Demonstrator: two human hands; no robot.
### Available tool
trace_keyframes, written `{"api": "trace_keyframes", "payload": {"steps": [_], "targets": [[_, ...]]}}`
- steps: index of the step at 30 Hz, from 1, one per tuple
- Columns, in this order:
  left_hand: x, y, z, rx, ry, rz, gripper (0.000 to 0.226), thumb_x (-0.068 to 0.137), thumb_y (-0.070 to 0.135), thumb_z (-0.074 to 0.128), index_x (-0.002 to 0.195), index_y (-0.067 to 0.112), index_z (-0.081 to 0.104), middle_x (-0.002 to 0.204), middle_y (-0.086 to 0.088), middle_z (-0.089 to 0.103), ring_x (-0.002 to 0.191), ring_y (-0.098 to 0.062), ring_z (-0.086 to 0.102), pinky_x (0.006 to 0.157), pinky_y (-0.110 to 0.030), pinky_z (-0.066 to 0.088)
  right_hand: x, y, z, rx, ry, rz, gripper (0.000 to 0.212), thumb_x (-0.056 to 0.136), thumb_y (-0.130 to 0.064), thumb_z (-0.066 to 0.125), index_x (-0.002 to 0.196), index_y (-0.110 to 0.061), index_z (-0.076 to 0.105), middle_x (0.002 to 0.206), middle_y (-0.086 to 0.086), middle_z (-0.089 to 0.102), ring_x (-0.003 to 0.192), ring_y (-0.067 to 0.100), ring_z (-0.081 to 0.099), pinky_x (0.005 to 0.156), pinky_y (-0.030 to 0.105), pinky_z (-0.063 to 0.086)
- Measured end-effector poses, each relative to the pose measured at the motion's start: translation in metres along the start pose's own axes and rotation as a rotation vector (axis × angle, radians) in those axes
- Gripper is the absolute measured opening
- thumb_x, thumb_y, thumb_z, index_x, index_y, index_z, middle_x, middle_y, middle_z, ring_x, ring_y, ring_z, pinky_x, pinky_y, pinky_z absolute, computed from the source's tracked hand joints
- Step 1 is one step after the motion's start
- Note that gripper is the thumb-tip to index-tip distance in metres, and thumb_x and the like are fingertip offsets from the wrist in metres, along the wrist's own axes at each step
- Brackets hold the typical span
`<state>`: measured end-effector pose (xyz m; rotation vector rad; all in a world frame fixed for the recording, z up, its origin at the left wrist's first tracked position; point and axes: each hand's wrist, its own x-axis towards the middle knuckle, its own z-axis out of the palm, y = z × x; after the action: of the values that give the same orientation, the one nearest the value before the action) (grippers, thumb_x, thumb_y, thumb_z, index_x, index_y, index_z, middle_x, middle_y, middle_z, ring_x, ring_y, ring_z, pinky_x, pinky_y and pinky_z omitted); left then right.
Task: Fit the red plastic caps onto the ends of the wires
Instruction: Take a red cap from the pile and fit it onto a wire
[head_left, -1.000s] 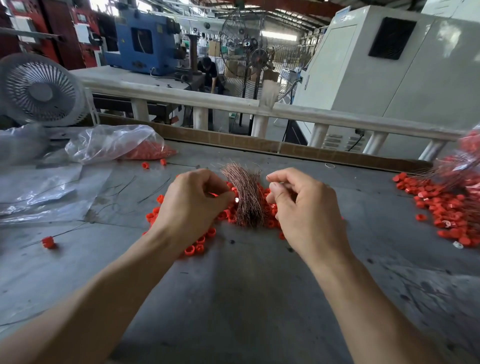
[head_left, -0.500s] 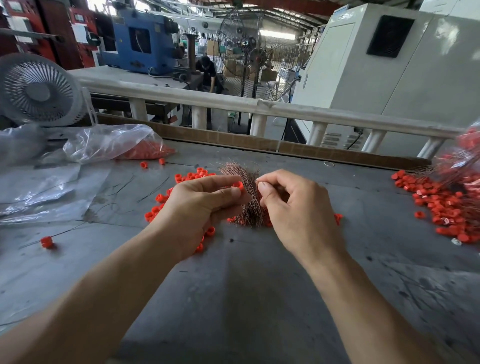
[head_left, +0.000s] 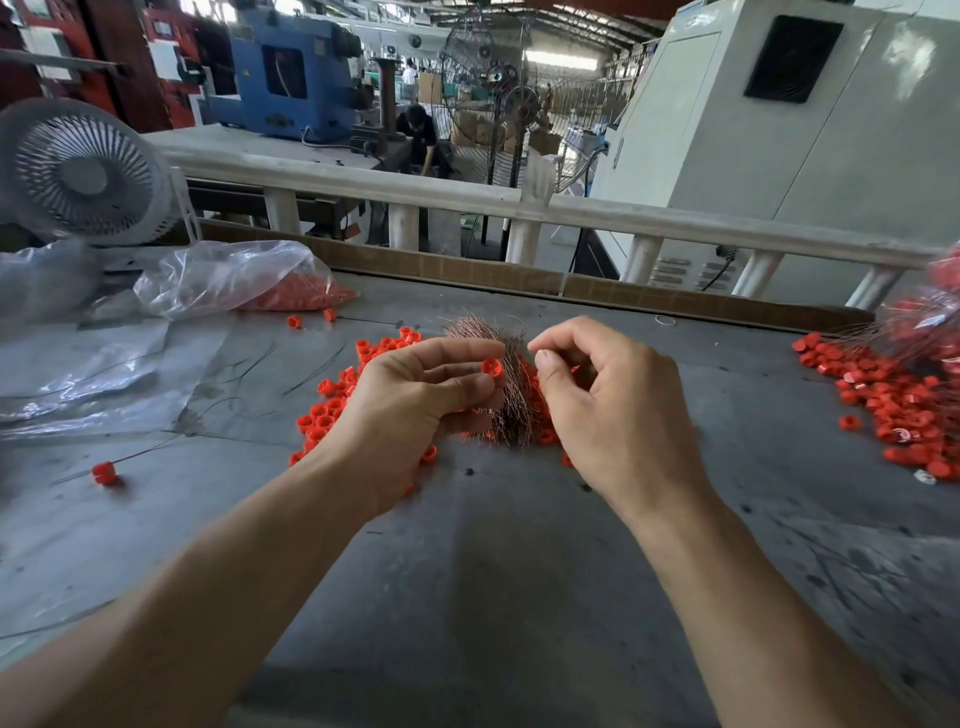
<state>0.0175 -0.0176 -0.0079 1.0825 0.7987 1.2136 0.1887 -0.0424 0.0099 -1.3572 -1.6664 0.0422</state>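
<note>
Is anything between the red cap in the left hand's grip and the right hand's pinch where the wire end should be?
Nothing visible blocks it. The left hand holds the red cap facing the right hand; only the wire bundle lies behind the gap.

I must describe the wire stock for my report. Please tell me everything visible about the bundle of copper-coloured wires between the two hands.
The bundle of wires is a dense sheaf of thin, copper-coloured strands that look metallic. It lies on the grey table, running away from the person, its far ends fanning out loosely. Loose red caps surround it and touch its sides. The left hand, pinching one red cap, overlaps its left edge; the right hand is beside it. Whether either hand touches it is unclear.
</note>
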Motion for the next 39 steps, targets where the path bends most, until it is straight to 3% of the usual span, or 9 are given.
{"api": "trace_keyframes", "payload": {"steps": [8,12,17,21,24,27,31,36,39], "targets": [[-0.0012,0.0006,0.0024,0.002,0.001,0.0,0.029,0.086,-0.008,0.066,0.089,0.017,0.082,0.095,-0.013,0.072,0.076,-0.015,0.071,0.067,-0.026,0.061,-0.0005,0.0012,0.0007,0.023,-0.028,-0.008,0.007,0.092,-0.025,0.068,0.088,-0.029,0.073,0.069,-0.016,0.067,0.064,0.008,0.064,0.057,0.037,0.056],[-0.0005,-0.0008,0.0027,0.012,0.014,0.01,0.024,0.084,-0.005,0.069,0.096,0.013,0.078,0.097,-0.015,0.072,0.077,-0.015,0.07,0.068,-0.026,0.06,-0.0004,0.0016,0.002,0.016,-0.03,-0.019,0.006,0.09,-0.026,0.07,0.086,-0.03,0.073,0.067,-0.018,0.066,0.067,0.003,0.063,0.06,0.026,0.05],[0.0022,-0.0036,0.0026,0.032,0.039,0.061,0.029,0.078,0.001,0.073,0.107,0.002,0.071,0.09,-0.013,0.072,0.074,-0.017,0.071,0.067,-0.027,0.061,-0.0036,0.0002,0.0059,0.002,-0.057,-0.04,0.007,0.09,-0.03,0.072,0.084,-0.031,0.073,0.058,-0.02,0.058,0.06,0.003,0.058,0.053,0.014,0.037],[0.0027,-0.0055,0.0021,-0.007,0.018,0.057,0.042,0.07,0.007,0.075,0.111,-0.002,0.068,0.094,-0.018,0.076,0.081,-0.022,0.075,0.075,-0.03,0.064,-0.0054,-0.0015,0.0079,0.015,-0.044,-0.045,0.006,0.091,-0.03,0.073,0.085,-0.03,0.074,0.064,-0.016,0.065,0.064,0.005,0.063,0.056,0.022,0.048],[0.003,-0.0057,0.0012,-0.022,0.006,0.053,0.032,0.077,0.003,0.072,0.109,-0.002,0.069,0.095,-0.02,0.077,0.083,-0.025,0.076,0.076,-0.032,0.064,-0.0043,-0.0001,0.0079,0.023,-0.024,-0.03,0.006,0.091,-0.031,0.073,0.086,-0.03,0.074,0.065,-0.015,0.067,0.064,0.007,0.063,0.058,0.028,0.051],[0.0036,-0.0065,0.0005,-0.007,0.017,0.069,0.021,0.085,-0.003,0.068,0.105,0.002,0.071,0.089,-0.015,0.077,0.08,-0.022,0.075,0.071,-0.029,0.063,-0.0038,0.0011,0.008,0.025,-0.019,-0.036,0.006,0.091,-0.03,0.073,0.085,-0.03,0.074,0.066,-0.016,0.067,0.064,0.006,0.063,0.058,0.027,0.049],[0.0026,-0.0063,0.0005,0.039,-0.003,0.087,0.026,0.088,-0.005,0.067,0.108,0.009,0.075,0.09,-0.014,0.077,0.079,-0.019,0.074,0.073,-0.028,0.062,-0.0042,0.0014,0.008,0.027,-0.024,-0.05,0.007,0.092,-0.028,0.074,0.085,-0.029,0.075,0.067,-0.016,0.068,0.066,0.004,0.064,0.058,0.021,0.048],[0.0017,-0.0058,0.0025,0.041,0.035,0.087,0.02,0.085,-0.004,0.07,0.102,0.006,0.074,0.083,-0.008,0.076,0.072,-0.015,0.071,0.069,-0.026,0.062,-0.0045,0.001,0.008,0.012,-0.022,-0.05,0.009,0.091,-0.029,0.074,0.083,-0.029,0.074,0.064,-0.018,0.065,0.064,0.003,0.063,0.055,0.013,0.041],[0.0014,-0.0061,0.0032,0.037,0.039,0.098,0.02,0.085,-0.007,0.069,0.102,0.004,0.072,0.082,-0.008,0.074,0.071,-0.016,0.069,0.071,-0.028,0.063,-0.0052,0.0005,0.0088,-0.001,-0.029,-0.047,0.01,0.09,-0.03,0.074,0.081,-0.029,0.074,0.062,-0.018,0.063,0.062,0.004,0.061,0.054,0.017,0.041]]}}
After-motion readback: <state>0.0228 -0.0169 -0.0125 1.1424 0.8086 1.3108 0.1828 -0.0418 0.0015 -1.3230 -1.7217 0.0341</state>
